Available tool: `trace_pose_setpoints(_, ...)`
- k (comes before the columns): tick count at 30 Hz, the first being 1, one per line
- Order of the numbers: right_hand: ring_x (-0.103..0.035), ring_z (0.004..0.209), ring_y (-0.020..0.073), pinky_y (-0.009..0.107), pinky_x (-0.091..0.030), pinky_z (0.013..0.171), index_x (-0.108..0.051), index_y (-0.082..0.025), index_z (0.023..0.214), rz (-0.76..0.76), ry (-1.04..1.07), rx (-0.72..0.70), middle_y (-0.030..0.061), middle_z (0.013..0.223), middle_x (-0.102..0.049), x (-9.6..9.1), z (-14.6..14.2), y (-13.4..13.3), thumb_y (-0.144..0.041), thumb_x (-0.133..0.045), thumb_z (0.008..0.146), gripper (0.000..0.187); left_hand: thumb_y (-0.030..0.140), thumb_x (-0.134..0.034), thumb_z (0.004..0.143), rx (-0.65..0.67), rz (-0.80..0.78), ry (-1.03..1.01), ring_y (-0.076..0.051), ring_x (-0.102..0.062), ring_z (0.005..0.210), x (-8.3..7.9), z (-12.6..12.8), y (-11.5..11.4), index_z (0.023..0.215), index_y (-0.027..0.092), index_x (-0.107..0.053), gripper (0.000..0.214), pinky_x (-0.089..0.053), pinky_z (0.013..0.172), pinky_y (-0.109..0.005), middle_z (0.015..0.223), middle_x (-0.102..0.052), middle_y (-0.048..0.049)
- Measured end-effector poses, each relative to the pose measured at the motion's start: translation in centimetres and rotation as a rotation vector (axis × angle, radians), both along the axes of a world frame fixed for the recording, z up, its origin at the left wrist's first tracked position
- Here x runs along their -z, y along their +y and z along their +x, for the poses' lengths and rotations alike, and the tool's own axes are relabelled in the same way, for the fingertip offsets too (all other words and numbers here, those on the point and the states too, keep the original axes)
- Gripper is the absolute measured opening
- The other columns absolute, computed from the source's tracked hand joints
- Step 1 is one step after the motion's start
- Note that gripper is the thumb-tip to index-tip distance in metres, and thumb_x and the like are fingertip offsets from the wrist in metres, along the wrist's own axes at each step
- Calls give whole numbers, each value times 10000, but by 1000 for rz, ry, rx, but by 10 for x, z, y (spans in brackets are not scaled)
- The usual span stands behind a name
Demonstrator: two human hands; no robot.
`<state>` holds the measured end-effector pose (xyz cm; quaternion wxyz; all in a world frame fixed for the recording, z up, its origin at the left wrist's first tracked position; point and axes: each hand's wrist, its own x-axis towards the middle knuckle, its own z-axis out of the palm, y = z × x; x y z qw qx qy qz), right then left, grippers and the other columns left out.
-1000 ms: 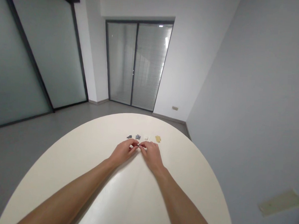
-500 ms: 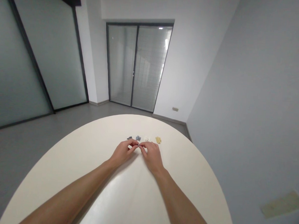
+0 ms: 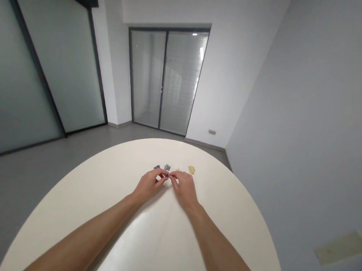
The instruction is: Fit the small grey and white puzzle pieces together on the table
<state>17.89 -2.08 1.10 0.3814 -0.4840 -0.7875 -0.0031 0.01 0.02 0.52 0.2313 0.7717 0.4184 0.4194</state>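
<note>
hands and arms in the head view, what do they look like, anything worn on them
The left hand and right hand are both bare, without gloves. The left arm and right arm show no sleeves, watch, bracelet, cables or obvious markings. Rings or nail details are too small to make out.

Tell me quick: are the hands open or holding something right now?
Left hand: closed, pinching a small dark piece.
Right hand: at that same piece; whether it grips cannot be told.
</note>
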Motion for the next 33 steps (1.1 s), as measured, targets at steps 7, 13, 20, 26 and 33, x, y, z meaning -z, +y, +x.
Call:
trace_pose_setpoints(7,-619,927,200,344,-385,855,-671,-229,1009,40,1,7,37,974,-722,1,0,1,-295,-492,998,191,327,-530,909,16,-2,12,-180,-658,888,1,-2,1,1073,240,-695,248,-515,711,-256,1028,-726,-40)
trace_pose_setpoints(13,-624,934,201,353,-392,867,-669,-233,1000,52,25,-4,33,972,-722,0,1,0,-286,-516,986,163,352,-524,915,12,-8,6,-196,-665,920,4,-2,3,1100,238,-697,278,-524,760,-283,1071,-729,-51)
trace_pose_setpoints(20,-622,945,203,348,-395,868,-662,-228,1013,41,31,-20,43,996,-718,-1,1,1,-311,-482,1003,199,400,-507,930,2,15,25,-198,-666,952,1,-2,0,1091,258,-714,298,-520,793,-287,1090,-735,-35)
trace_pose_setpoints(26,-618,944,193,337,-389,868,-660,-225,1010,35,32,-32,31,991,-716,1,0,2,-302,-487,1003,189,411,-488,935,-15,-30,48,-205,-659,955,-6,-1,-3,1059,269,-726,304,-502,811,-303,1081,-740,-19)
trace_pose_setpoints(33,-625,934,189,333,-388,865,-666,-230,979,30,42,-61,25,967,-720,-1,0,1,-287,-490,1001,187,450,-446,935,-20,-94,-5,-216,-659,904,-8,2,-5,966,223,-733,367,-499,814,-321,985,-751,-42)
